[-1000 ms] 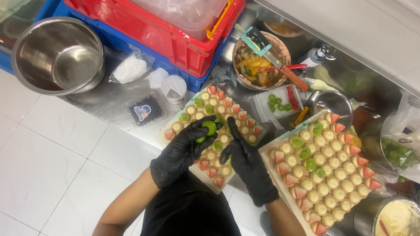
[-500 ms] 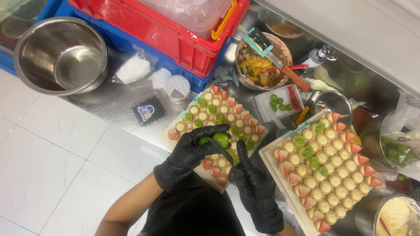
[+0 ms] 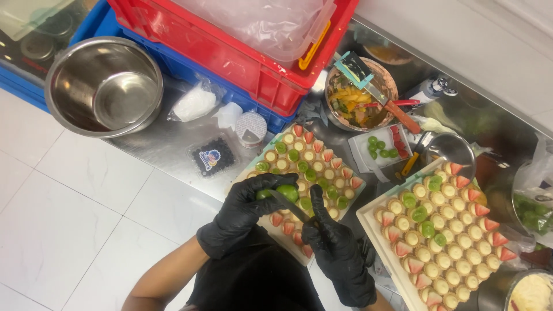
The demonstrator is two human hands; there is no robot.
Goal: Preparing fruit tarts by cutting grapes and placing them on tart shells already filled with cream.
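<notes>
Fruit-cutting step over a tray of small tarts (image 3: 322, 167) at the front edge of the steel surface (image 3: 167, 147). The left hand (image 3: 245, 210), gloved in black, is closed around a green grape (image 3: 287, 192) held just above the tray; the right hand (image 3: 334, 250), also gloved, grips a small knife (image 3: 286, 204) whose blade lies against the fruit. Judged from this pose, slicing is in hand, and the next move calls for a short, controlled draw clear of the left fingertips. Both wrists angle inward, palms down. A 2nd tart tray (image 3: 449, 230) lies toward the right edge.
</notes>
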